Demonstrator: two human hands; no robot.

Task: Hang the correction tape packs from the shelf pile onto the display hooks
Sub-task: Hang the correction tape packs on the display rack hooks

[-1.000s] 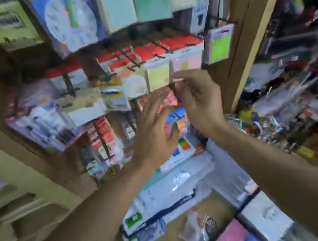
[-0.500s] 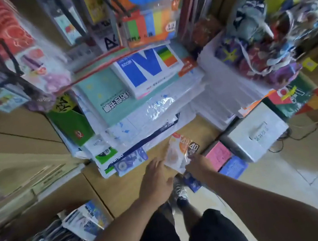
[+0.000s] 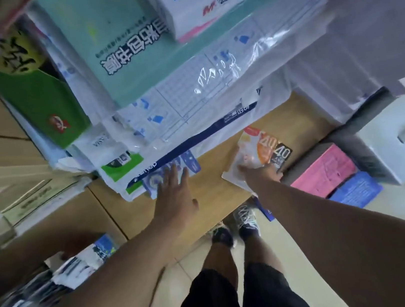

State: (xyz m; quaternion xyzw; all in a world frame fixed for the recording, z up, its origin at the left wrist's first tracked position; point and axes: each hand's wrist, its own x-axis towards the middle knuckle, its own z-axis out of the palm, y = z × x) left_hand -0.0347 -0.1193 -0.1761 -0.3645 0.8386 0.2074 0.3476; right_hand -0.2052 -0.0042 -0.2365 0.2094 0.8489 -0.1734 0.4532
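My left hand [image 3: 176, 199] lies flat, fingers straight, on the blue-and-white correction tape packs [image 3: 170, 175] at the wooden shelf's [image 3: 212, 194] front edge. My right hand [image 3: 262, 173] touches a clear pouch printed "40" [image 3: 257, 155]; its grip I cannot tell. A white box above reads "M&G" [image 3: 221, 6].
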